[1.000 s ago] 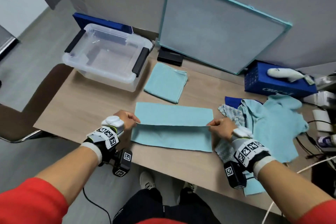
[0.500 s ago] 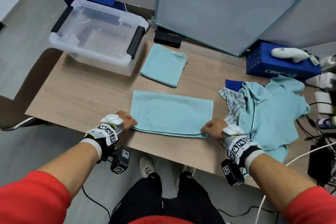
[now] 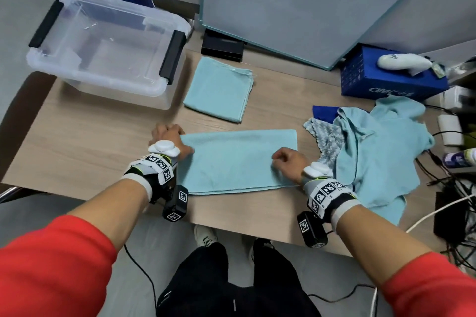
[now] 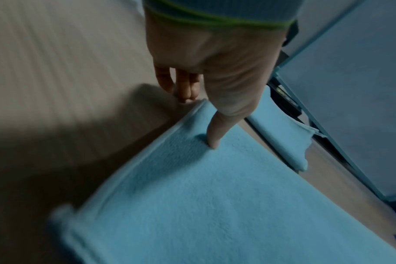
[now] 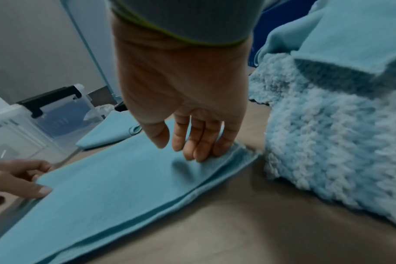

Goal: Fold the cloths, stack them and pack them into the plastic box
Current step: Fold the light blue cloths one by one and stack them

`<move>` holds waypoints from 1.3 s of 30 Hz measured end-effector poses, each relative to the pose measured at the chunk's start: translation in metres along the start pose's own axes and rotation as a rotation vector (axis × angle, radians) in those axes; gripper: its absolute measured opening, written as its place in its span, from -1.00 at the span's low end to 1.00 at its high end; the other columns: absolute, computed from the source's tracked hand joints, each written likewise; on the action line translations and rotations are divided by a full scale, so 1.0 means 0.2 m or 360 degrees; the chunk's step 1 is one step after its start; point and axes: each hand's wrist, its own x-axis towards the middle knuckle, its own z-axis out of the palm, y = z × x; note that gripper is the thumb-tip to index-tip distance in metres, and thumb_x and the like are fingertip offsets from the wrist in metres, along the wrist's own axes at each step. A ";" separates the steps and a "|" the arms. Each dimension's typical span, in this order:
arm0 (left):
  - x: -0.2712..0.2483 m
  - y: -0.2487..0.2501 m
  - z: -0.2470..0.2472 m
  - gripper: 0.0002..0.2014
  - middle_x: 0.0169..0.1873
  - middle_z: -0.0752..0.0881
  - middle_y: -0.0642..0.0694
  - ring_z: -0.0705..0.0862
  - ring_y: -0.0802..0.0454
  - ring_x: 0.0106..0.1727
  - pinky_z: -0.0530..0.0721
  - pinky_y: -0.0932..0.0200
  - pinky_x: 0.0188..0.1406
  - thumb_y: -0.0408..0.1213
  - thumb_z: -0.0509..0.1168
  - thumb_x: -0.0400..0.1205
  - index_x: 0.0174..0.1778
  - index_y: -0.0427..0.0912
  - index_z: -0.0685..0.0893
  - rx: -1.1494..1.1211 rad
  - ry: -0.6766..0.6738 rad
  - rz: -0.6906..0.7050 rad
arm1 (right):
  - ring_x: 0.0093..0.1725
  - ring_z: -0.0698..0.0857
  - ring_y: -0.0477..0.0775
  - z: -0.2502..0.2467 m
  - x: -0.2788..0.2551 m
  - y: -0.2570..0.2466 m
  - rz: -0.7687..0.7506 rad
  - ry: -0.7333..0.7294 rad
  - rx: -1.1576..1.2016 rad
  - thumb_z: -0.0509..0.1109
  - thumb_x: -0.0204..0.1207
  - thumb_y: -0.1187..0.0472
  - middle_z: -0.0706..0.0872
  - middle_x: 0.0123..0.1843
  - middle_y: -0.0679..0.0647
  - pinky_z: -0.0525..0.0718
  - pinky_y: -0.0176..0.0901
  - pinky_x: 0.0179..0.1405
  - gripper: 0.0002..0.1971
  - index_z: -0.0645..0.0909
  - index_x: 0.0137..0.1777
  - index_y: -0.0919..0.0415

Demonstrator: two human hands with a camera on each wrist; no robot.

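Note:
A light blue cloth (image 3: 237,159) lies folded double on the table (image 3: 85,141), long side left to right. My left hand (image 3: 170,136) is at its far left corner: the thumb (image 4: 213,141) presses on the cloth (image 4: 215,196), and the fingers (image 4: 183,89) touch the table beside the corner. My right hand (image 3: 288,159) rests on the right end, and its straight fingers (image 5: 199,146) press the layers (image 5: 124,187) down. A second cloth (image 3: 219,90), folded square, lies behind. The clear plastic box (image 3: 159,99) stands empty at the back left.
Unfolded cloths (image 3: 373,152) are heaped at the right, with a knitted one (image 3: 324,134) and a dark blue one (image 3: 324,112) under them. Behind stand a framed board (image 3: 296,2), a black box (image 3: 222,46) and a blue carton (image 3: 386,77). Cables (image 3: 448,175) crowd the right edge.
Both hands drew the cloth's edge to the near side, which folded it double, and let go. The left hand moved to the far left corner, the right onto the right end.

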 end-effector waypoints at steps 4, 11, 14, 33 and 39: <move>-0.06 0.01 -0.05 -0.84 -0.24 0.63 -0.03 0.59 -0.05 -0.21 0.45 0.29 -0.37 -0.22 0.49 0.33 -0.36 -0.05 0.60 -0.0084 -0.0250 -0.0015 | -0.02 0.71 0.09 -0.01 0.03 -0.03 0.0010 0.0022 -0.0120 0.39 0.47 0.12 0.77 -0.01 0.01 0.68 -0.09 0.02 -0.88 0.67 -0.01 0.01; -0.26 0.03 -0.10 -0.87 -0.44 0.65 -0.18 0.53 0.00 -0.61 0.40 0.35 -0.63 -0.43 0.46 0.39 -0.16 -0.25 0.74 -0.0891 -0.0735 -0.0188 | -0.04 0.75 0.07 0.05 -0.09 -0.24 -0.0147 -0.0087 0.0101 0.40 0.51 0.05 0.82 -0.13 -0.05 0.61 -0.14 -0.13 -0.85 0.75 -0.22 0.04; -0.32 0.18 -0.14 -0.84 -0.40 0.66 -0.24 0.60 0.02 -0.65 0.49 0.33 -0.72 -0.50 0.31 0.54 0.01 -0.27 0.65 -0.1179 -0.0956 -0.0125 | 0.04 0.74 -0.10 0.14 -0.19 -0.37 -0.0386 -0.0433 0.0388 0.48 0.50 -0.06 0.82 0.00 -0.11 0.63 -0.08 0.23 -0.80 0.76 -0.02 0.02; -0.10 0.64 0.10 -0.55 -0.16 0.68 -0.17 0.61 -0.06 -0.25 0.49 0.22 -0.35 -0.16 0.47 0.27 0.07 -0.18 0.62 -0.1031 -0.0357 -0.0362 | 0.05 0.72 0.21 -0.18 0.12 -0.05 0.0160 0.0000 0.0063 0.37 0.48 0.08 0.77 0.06 0.08 0.58 -0.14 -0.07 -0.84 0.64 0.04 0.03; -0.08 0.72 0.18 -0.56 -0.05 0.63 -0.10 0.59 -0.06 -0.08 0.53 0.21 -0.14 -0.26 0.50 0.43 0.22 -0.17 0.59 -0.0887 -0.0266 -0.0329 | -0.18 0.63 0.17 -0.20 0.15 -0.01 0.0231 -0.0079 -0.0021 0.36 0.41 0.06 0.65 -0.23 0.01 0.44 -0.15 -0.32 -0.84 0.47 -0.29 0.07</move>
